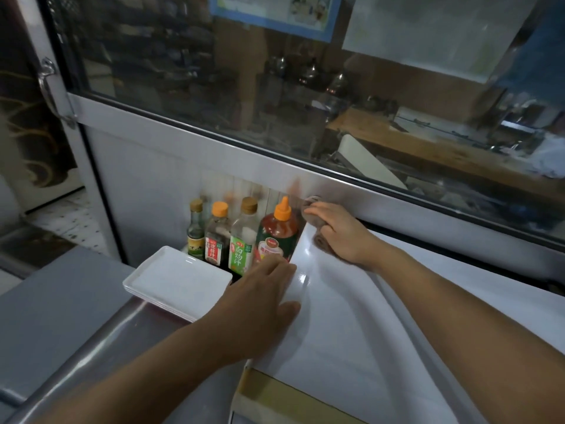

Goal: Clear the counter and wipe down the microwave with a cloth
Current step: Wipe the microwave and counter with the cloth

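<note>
Right hand (339, 232) at the far left corner of the glossy white microwave top (351, 316), fingers curled over a bunched brown cloth (318, 237), pressing it onto the surface. Cloth mostly hidden under the palm; only folds at the fingertips and thumb side show.

Left hand (260, 304) flat, fingers straight and together, laid on the microwave's left edge, holding nothing. Judged to be bracing.

Cloth looks soft, limp and light; best kept wadded under the palm so it doesn't trail. Microwave top is rigid and smooth, likely slick, so steady it at the edge.

Just left of the right hand: four sauce bottles, the nearest a red squeeze bottle with orange nozzle cap (279, 234), looks easy to tip. Beyond the left hand's fingertips: stacked white rectangular plates (171, 280), breakable.
</note>
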The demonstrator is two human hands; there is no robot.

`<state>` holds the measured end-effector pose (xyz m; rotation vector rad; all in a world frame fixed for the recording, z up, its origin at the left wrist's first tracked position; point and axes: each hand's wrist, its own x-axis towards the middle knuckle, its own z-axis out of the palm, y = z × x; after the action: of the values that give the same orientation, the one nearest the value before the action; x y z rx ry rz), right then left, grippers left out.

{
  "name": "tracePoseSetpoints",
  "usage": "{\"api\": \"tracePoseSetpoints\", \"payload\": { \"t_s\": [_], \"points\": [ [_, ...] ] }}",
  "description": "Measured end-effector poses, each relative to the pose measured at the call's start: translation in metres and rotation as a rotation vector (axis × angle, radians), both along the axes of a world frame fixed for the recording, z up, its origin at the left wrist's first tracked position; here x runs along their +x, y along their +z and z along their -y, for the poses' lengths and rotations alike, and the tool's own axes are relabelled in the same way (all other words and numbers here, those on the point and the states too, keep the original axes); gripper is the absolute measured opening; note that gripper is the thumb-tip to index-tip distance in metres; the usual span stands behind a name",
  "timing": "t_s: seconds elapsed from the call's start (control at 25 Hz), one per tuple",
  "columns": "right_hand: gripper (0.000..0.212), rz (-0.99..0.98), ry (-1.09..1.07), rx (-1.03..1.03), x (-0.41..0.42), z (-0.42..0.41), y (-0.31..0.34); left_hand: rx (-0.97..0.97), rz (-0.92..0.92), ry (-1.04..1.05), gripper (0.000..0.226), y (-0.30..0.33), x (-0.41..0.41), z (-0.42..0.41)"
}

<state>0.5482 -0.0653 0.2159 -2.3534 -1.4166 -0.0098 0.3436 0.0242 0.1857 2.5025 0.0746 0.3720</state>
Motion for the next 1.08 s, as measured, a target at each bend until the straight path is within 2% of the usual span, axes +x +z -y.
{"api": "tracePoseSetpoints", "payload": {
  "t_s": [0.16, 0.36, 0.48, 0.6, 0.68, 0.76, 0.88, 0.96, 1.08],
  "points": [
    [0.019, 0.019, -0.001, -0.045, 0.007, -0.012, -0.003, 0.000, -0.011, 0.037, 0.038, 0.002, -0.002, 0.003],
    [0.030, -0.095, 0.116, -0.023, -0.046, 0.013, 0.001, -0.029, -0.047, 0.154, 0.029, 0.006, -0.025, 0.009],
    [0.036, -0.102, 0.283, -0.014, -0.095, 0.033, -0.006, -0.043, -0.084, 0.161, 0.035, 0.010, -0.041, 0.011],
    [0.039, -0.079, 0.352, -0.024, -0.094, 0.039, -0.012, -0.058, -0.115, 0.185, 0.035, 0.011, -0.045, 0.012],
    [0.036, -0.081, 0.293, -0.030, -0.071, 0.029, -0.011, -0.049, -0.113, 0.195, 0.034, 0.011, -0.044, 0.013],
    [0.033, -0.093, 0.141, -0.041, -0.048, 0.015, -0.005, -0.047, -0.103, 0.191, 0.030, 0.011, -0.043, 0.015],
    [0.035, -0.050, 0.009, -0.071, -0.048, 0.012, -0.003, -0.072, -0.115, 0.177, 0.021, 0.013, -0.045, 0.020],
    [0.043, -0.006, 0.116, -0.048, -0.076, 0.033, -0.009, -0.081, -0.109, 0.168, 0.021, 0.016, -0.045, 0.023],
    [0.041, 0.015, 0.314, 0.012, -0.112, 0.072, -0.018, -0.130, -0.137, 0.198, 0.028, 0.017, -0.043, 0.023]
  ]
}}
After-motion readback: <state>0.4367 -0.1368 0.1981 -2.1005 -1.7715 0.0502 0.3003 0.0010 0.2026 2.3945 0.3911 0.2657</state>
